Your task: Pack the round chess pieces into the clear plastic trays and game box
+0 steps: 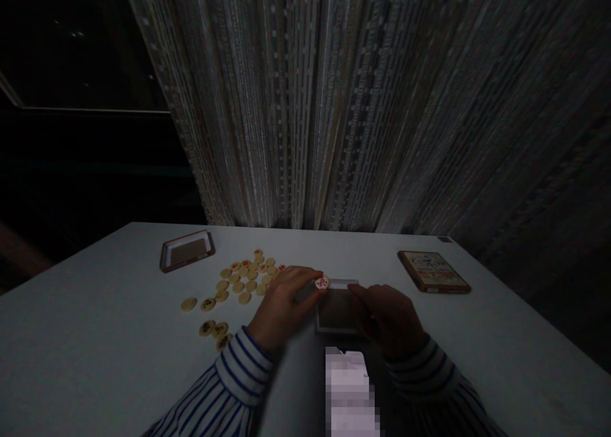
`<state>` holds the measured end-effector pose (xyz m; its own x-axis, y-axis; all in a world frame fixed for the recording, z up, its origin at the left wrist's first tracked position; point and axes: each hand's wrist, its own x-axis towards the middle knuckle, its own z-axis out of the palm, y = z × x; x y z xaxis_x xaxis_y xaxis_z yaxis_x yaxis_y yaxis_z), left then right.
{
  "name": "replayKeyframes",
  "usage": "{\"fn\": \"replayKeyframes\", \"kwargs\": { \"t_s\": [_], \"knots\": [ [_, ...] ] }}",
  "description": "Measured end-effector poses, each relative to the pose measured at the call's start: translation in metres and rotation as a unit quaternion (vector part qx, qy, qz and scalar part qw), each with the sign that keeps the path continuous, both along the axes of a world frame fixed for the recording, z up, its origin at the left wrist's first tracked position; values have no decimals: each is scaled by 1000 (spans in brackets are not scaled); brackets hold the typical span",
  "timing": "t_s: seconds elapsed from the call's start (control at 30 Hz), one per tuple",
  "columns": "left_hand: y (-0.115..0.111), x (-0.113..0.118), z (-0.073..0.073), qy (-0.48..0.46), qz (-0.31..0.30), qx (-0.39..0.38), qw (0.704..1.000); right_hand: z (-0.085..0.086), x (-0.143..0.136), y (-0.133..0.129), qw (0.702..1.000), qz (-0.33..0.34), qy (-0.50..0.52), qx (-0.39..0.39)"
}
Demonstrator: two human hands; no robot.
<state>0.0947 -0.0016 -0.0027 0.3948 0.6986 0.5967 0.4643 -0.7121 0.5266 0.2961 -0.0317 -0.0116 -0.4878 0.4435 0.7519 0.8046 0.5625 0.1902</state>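
Between thumb and index finger, my left hand pinches a round xiangqi piece with a red character facing up. The piece is over the left back corner of a shallow open box with a pale rim and darker floor. My right hand is closed at the right side of that box, fingers curled over its edge; the lower fingers are in shadow. Left of my left hand lies a loose spread of xiangqi pieces, mostly blank side up, some showing red or black characters.
Another shallow open tray lies at the back left of the white table. A closed, printed box lies at the right. A lit phone, its screen pixelated, is at the near edge. Behind the table hangs a string curtain.
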Motion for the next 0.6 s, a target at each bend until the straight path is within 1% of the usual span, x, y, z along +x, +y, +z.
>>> {"fn": "replayKeyframes", "kwargs": {
  "t_s": [0.17, 0.3, 0.43, 0.53, 0.6],
  "knots": [
    [1, 8, -19, -26, -8, -4, 1000, -1, 2, 1, 1000, 2, 2, -4],
    [-3, 13, -32, -24, -9, 0, 1000, -4, 2, 2, 1000, 2, -3, -4],
    [-7, 17, -40, 8, 15, -9, 1000, -6, 2, 3, 1000, 10, 0, -26],
    [-8, 17, -43, -8, 25, -4, 1000, -6, 1, 3, 998, 25, 9, -54],
    [-8, 16, -44, -22, 19, 0, 1000, -7, 1, 3, 996, 38, 15, -84]
  ]
}}
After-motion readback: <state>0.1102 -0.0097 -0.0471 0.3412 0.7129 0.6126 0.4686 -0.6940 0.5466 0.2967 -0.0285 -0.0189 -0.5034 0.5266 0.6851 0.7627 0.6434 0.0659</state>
